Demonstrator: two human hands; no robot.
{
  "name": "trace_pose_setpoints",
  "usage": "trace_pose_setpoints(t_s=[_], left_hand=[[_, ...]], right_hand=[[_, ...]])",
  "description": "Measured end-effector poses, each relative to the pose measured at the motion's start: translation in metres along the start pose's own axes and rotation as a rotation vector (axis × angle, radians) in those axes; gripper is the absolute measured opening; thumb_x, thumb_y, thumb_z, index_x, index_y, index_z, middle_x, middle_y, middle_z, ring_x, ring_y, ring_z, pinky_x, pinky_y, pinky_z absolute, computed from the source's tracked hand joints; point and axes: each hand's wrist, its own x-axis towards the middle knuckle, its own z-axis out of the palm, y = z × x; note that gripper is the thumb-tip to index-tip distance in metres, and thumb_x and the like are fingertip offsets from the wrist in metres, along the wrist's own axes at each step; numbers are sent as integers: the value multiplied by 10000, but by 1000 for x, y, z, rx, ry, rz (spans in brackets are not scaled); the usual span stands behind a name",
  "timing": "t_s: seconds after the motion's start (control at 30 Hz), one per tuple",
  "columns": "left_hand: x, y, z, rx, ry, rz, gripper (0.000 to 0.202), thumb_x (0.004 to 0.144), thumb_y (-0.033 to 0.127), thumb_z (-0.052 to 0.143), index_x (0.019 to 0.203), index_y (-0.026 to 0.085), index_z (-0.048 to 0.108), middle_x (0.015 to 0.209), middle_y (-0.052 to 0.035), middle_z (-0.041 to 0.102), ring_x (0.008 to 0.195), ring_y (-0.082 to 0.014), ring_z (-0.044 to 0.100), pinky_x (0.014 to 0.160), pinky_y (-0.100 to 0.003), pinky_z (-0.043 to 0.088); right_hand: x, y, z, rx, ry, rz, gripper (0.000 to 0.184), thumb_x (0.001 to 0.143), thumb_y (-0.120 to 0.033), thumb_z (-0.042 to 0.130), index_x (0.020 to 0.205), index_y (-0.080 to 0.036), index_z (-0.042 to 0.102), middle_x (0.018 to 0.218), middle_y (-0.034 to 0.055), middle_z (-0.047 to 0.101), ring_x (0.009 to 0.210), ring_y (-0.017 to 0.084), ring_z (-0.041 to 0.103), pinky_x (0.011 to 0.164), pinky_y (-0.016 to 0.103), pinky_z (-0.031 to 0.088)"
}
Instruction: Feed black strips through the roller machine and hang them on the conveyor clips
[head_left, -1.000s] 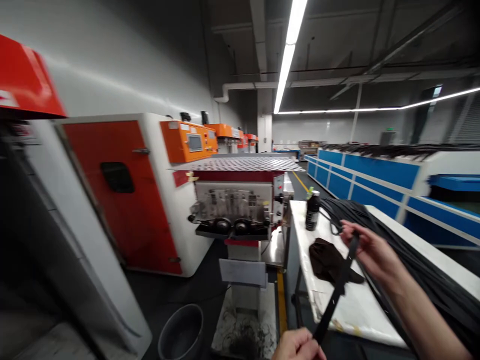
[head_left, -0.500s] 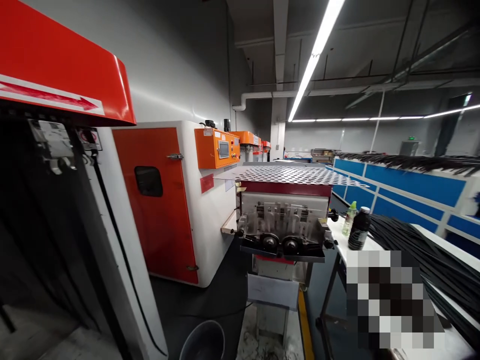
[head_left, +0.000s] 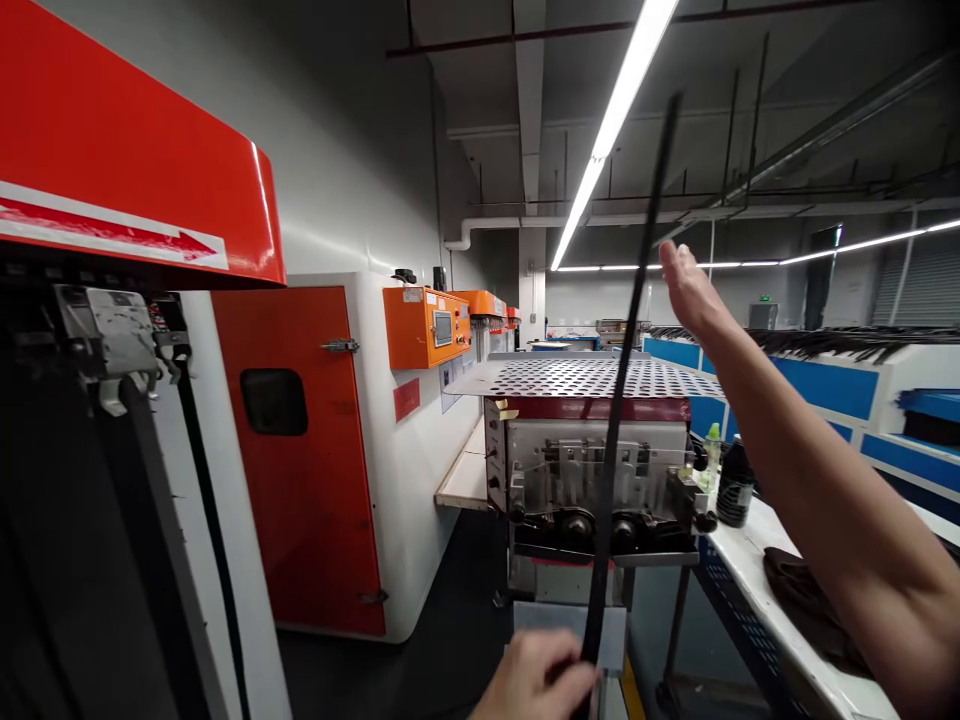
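Before the machine [head_left: 585, 470], black strip [head_left: 616, 400] near upright, left hand [head_left: 536, 680] clamped on its foot, right hand [head_left: 686, 290] open beside it.

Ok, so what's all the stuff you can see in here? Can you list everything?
black strip: one, black, upright in the middle, running up toward the ceiling
machine: one, grey with a red band and a holed top plate, centre
cabinet: one, white with a red door, left of the machine
control box: one, orange, on the cabinet
cover: one, red, top left
table: one, white, right
dark bottle: one, on the table
green-capped bottle: one, behind the dark bottle
cloth: one, dark, on the table
left hand: fingers shut on the black strip's lower end
right hand: open, up beside the black strip
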Motion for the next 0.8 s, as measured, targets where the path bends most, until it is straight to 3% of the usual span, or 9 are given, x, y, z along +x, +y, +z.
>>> trace_pose_setpoints(t_s=[0.07,0.1,0.17,0.23,0.33,0.4,0.5,0.67,0.8], left_hand=[[19,45,-13,-74,42,122,355,817,521,571,707,183,570,724,-8,675,490,-91,500,477,-240,357],[31,67,-19,-136,16,162,335,798,494,598,712,172,563,736,-16,682,456,-78,489,453,-229,368],[59,105,-30,-223,11,237,301,779,455,627,756,156,594,723,-17,669,446,-69,499,435,-209,397],[84,129,-37,-277,19,267,289,757,426,651,772,139,620,698,-12,647,441,-60,502,422,-193,408],[110,144,-43,-304,-17,252,228,756,343,658,811,123,641,728,-22,656,450,-37,504,413,-161,389],[122,155,-51,-306,-13,242,159,760,251,650,867,135,632,756,-24,673,452,-22,492,400,-141,344],[143,190,-76,-275,49,297,103,816,245,632,835,148,603,768,-28,675,467,-13,478,421,-146,334],[176,273,-120,-171,98,540,164,870,269,621,775,137,608,781,-37,656,518,-12,485,456,-162,353],[185,299,-127,-137,169,644,121,875,185,608,771,124,603,790,-52,659,548,-20,509,510,-174,405]], right_hand=[[-32,-5,1,26,-70,148,731,998,-593,287,1453,-26,361,1484,273,383,1340,327,414,1006,435,386],[-59,-6,1,87,-116,174,659,972,-600,385,1383,-94,484,1413,218,492,1237,304,516,953,414,430],[-123,-8,2,350,-371,272,521,944,-600,457,1047,-137,672,1015,131,689,871,219,647,735,333,507],[-184,-10,8,581,-742,416,501,933,-613,464,879,-155,660,732,50,638,607,150,572,506,254,427],[-231,-13,23,867,-951,523,396,919,-557,546,846,-170,597,595,-45,477,490,86,437,431,203,352],[-227,-13,31,974,-991,492,357,904,-523,592,853,-170,578,644,-42,494,517,89,476,450,204,413],[-186,-8,32,942,-947,351,318,905,-489,603,890,-172,586,769,-4,562,637,137,591,540,258,526],[-111,7,36,693,-592,52,270,918,-445,590,828,-191,600,838,23,570,719,171,644,644,308,575],[-93,17,57,567,-419,-42,277,922,-440,576,780,-203,595,848,38,567,716,176,626,631,314,580]])
